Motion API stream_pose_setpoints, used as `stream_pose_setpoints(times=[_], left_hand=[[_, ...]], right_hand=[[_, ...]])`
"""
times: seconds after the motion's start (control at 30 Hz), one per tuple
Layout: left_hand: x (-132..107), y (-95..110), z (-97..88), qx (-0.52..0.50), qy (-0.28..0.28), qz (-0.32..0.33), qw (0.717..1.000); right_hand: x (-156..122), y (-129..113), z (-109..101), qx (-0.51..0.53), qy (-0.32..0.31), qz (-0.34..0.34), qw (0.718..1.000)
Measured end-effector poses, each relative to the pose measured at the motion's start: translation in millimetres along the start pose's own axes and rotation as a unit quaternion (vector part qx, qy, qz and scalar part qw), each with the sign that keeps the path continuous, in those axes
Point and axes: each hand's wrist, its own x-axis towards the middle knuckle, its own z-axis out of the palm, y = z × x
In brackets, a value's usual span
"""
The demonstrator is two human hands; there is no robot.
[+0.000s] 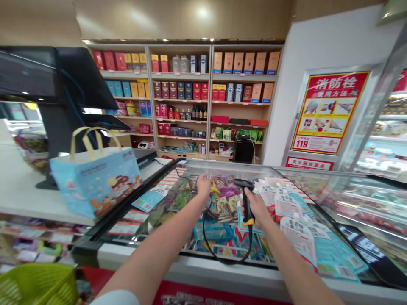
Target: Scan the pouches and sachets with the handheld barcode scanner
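My right hand [253,206] is wrapped round the handle of a black and yellow barcode scanner [247,209], held upright over the glass top of a chest freezer [127,253]. The scanner's black cable [205,231] hangs in a loop from the handle and runs up to my left hand [203,185]. That hand reaches farther forward, fingers curled in on the cable, though the fingertips are partly hidden. Just right of the scanner lie several white and blue pouches [295,233] with spouts. Colourful packets [224,186] show under the glass.
A blue paper bag [98,178] stands on the counter at left, by a black checkout screen [82,76]. A green basket [38,284] is at lower left. Shelves of boxes [181,91] line the back wall. A blue card [150,199] lies on the freezer's left side.
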Motion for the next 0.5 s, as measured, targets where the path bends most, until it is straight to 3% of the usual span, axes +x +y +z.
stream_pose_setpoints(times=[0.13, 0.2, 0.27, 0.33, 0.4, 0.43, 0.5], left_hand=[[36.2, 4.8, -103.4, 0.196, 0.000, 0.009, 0.981], [48.0, 10.9, -152.6, 0.313, -0.017, 0.022, 0.949], [54.9, 16.3, -194.4, 0.433, -0.041, 0.016, 0.900], [58.6, 18.4, -225.3, 0.521, -0.060, -0.003, 0.852], [61.3, 16.4, -244.5, 0.562, -0.077, -0.022, 0.823], [62.6, 14.2, -250.4, 0.561, -0.080, -0.028, 0.823], [65.4, 9.1, -256.6, 0.498, -0.064, -0.024, 0.864]], right_hand=[[2.2, 7.9, 44.2, -0.028, -0.054, 0.026, 0.998], [2.3, 9.4, 63.1, -0.041, -0.076, 0.030, 0.996], [2.9, 9.3, 79.2, -0.047, -0.093, 0.038, 0.994], [4.8, 8.3, 92.4, -0.053, -0.102, 0.047, 0.992], [7.8, 7.9, 102.8, -0.054, -0.108, 0.045, 0.992], [9.4, 8.4, 106.9, -0.054, -0.110, 0.038, 0.992], [12.3, 11.5, 112.9, -0.054, -0.116, 0.033, 0.991]])
